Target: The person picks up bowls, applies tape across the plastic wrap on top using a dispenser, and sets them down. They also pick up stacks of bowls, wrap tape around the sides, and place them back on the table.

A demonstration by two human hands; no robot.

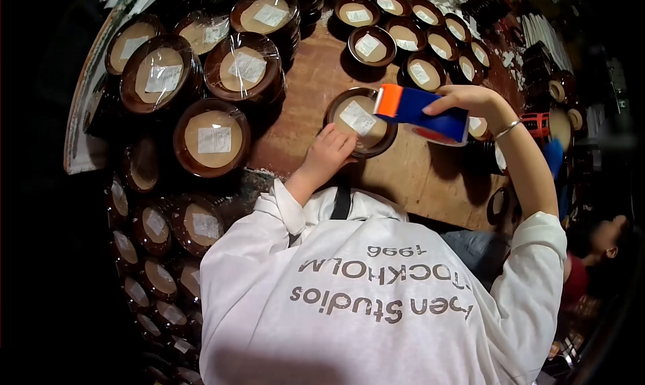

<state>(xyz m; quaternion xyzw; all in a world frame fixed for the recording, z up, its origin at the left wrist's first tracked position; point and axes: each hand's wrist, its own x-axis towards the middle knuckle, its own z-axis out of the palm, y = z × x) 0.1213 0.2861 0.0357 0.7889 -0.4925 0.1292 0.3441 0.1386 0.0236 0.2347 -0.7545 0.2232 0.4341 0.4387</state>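
Our R hand point(470, 101) grips a blue/orange tape dispenser point(430, 116), orange end by the far-R rim of the brown dish point(363, 123), approx. mid-table point(403, 177). Our L hand point(329, 151), fingers close tog., touches its near-L rim; can't tell if pinching.

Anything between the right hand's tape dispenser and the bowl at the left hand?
Nothing visible. The tape dispenser in the right hand overlaps the right rim of the bowl in view; any height gap can't be told. The left hand is at the near-left rim, clear of it.
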